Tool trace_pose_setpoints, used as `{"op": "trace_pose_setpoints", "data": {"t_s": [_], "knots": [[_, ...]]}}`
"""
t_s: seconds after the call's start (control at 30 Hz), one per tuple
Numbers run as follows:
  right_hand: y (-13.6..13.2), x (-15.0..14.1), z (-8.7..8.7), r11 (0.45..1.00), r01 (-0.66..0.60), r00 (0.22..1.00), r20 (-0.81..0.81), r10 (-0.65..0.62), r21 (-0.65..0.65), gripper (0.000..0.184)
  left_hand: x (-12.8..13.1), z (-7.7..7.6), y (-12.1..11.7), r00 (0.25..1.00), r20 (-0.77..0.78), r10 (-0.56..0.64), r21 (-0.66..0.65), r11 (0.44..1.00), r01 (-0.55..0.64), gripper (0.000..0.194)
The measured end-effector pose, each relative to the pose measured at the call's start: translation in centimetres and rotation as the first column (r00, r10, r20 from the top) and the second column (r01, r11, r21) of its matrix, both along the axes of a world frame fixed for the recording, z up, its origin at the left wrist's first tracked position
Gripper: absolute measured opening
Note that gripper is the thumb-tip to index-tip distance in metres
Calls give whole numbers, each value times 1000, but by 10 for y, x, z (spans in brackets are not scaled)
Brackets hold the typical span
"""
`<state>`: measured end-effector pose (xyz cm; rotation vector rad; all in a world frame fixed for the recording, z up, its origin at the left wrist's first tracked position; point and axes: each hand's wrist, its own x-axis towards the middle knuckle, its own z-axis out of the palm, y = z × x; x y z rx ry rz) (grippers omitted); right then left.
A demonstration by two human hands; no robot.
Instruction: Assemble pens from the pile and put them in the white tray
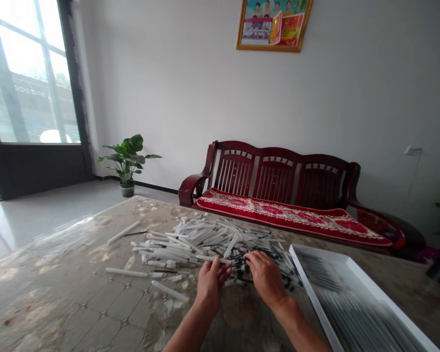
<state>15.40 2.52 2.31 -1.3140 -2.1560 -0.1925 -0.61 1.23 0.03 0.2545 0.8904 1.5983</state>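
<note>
Left hand point(209, 286) pinching a slim white plastic tube point(207, 257) at lower centre, right hand point(266, 276) spread open above a loose heap of white, black-tipped tubes point(190, 239) (probably light, stiff and slippery, safest held mid-shaft).

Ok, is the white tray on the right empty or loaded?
Loaded: the tray holds rows of slender items lying side by side along its floor. They're blurred, so I can't tell exactly what they are.

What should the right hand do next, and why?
Probably the right hand should lift one dark-ended tube from the pile of white plastic tubes: its fingers already touch the pile's dark-ended side, and the white tray of lined-up dark rods lies just beside it.
</note>
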Motion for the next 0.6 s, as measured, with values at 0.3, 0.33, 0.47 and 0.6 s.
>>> {"op": "trace_pose_setpoints", "data": {"t_s": [0.3,0.33,0.47,0.6], "knots": [[-30,-5,0,996,66,997,-39,-69,-53,24,4,9,-7,995,68,-73,-11,997,74,11],[-31,-6,0,996,70,997,-38,-72,-53,24,5,9,-8,995,64,-81,-9,997,82,11],[-33,-8,2,996,77,996,-30,-78,-55,24,10,5,-10,993,35,-114,9,994,114,12],[-33,-10,0,996,45,994,-99,-52,-78,30,17,0,-14,983,-11,-185,76,980,185,22]]}}
